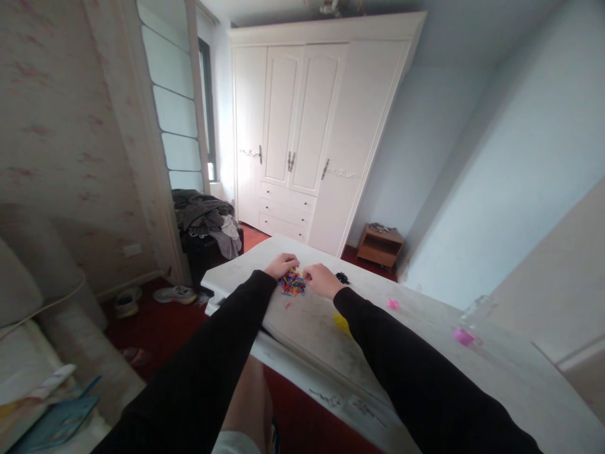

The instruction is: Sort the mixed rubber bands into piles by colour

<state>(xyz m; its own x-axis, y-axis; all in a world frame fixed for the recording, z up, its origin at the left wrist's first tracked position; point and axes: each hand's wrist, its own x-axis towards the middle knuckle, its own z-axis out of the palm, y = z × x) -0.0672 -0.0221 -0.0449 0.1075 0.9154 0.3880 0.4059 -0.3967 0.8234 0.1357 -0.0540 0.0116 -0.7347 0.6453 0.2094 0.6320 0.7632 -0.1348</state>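
- Nearest, the black long sleeves (pixel 373 353) reach across the pale table (pixel 302 340); the right one partly hides a bright yellow object (pixel 342 324).
- A stray small pink strip (pixel 288 306) lies on the near side of a heap of small multicoloured pieces (pixel 292 284).
- The left hand (pixel 282 265) bends over the heap's far left edge, the right hand (pixel 321 280) curls at its right; they are apart, probably flanking it so both fingertips reach loose pieces. Whether either pinches one, I cannot tell.
- Rightward, a pink-violet object (pixel 464 337) and a small bright-pink one (pixel 392 304) sit well apart from the heap; a black tangled cluster (pixel 342 278) lies just past the right hand.
- Beyond stands a white panelled wardrobe (pixel 326 113).
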